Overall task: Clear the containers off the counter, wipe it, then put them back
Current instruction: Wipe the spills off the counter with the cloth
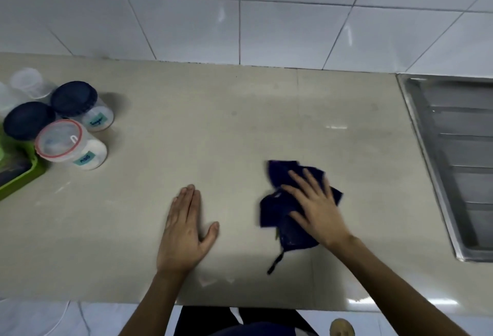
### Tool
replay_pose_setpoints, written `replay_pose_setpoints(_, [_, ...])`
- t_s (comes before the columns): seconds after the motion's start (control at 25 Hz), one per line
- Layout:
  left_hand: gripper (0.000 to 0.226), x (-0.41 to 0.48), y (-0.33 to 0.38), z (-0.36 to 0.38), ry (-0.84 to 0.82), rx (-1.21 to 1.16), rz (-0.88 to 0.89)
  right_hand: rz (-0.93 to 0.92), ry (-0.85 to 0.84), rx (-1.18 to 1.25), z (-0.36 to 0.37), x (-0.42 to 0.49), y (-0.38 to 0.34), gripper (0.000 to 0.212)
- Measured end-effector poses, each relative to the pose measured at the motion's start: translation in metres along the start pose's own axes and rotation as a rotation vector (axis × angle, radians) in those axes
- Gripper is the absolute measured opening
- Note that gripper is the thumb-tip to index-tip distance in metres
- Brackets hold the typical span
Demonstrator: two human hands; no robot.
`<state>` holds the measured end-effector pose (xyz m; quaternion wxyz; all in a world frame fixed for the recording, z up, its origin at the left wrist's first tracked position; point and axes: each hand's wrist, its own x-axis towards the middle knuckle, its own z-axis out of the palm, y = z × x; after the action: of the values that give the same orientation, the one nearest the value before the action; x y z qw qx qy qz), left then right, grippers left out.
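Note:
My right hand (314, 205) lies flat with spread fingers on a crumpled dark blue cloth (277, 210), pressing it onto the beige counter (213, 135). My left hand (184, 231) rests palm down on the bare counter to the left of the cloth, holding nothing. Several clear containers stand grouped at the far left: a jar with a dark blue lid and a label (80, 106), another dark-lidded jar (26, 121), a red-rimmed tub with a label (70, 145), and a clear lidless cup (28, 82) behind them.
A green tray (24, 178) pokes in at the left edge beside the jars. A steel sink drainboard (453, 154) fills the right side. White wall tiles (240, 15) rise behind the counter. The counter's front edge runs near the bottom of the view.

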<state>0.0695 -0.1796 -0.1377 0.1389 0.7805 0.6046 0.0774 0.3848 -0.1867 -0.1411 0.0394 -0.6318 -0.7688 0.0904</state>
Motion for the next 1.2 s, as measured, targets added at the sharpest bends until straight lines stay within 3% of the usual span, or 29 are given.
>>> replay_pose_setpoints(0.12, [0.079,0.000,-0.002,0.000,0.008,0.003,0.007,0.430,0.092,0.019,0.008,-0.012,-0.024,0.055])
replay_pose_setpoints(0.2, [0.079,0.000,-0.001,0.000,0.008,0.016,0.008,0.376,0.095,0.014,0.011,-0.005,-0.051,0.058])
replay_pose_setpoints(0.32, [0.079,-0.001,0.000,0.000,0.004,0.024,0.005,0.032,0.061,-0.077,0.010,0.003,-0.063,0.064])
replay_pose_setpoints(0.44, [0.079,-0.001,0.001,0.000,-0.011,0.073,0.005,-0.023,-0.006,-0.061,0.007,0.001,-0.062,0.063])
replay_pose_setpoints(0.72, [0.073,-0.007,0.008,0.002,-0.028,0.170,0.015,0.099,0.026,0.017,0.006,-0.032,-0.058,0.053])
replay_pose_setpoints(0.92, [0.066,-0.012,0.010,0.002,-0.015,0.095,0.067,0.300,0.066,0.015,0.009,-0.068,-0.034,0.053])
replay_pose_setpoints(1.08, [0.063,-0.006,0.031,0.009,-0.026,0.048,0.115,0.486,0.004,0.005,0.004,-0.085,-0.001,0.070])
replay_pose_setpoints(1.2, [0.060,0.004,0.065,0.003,-0.019,0.037,0.260,0.704,0.027,-0.015,-0.013,-0.106,0.005,0.090])
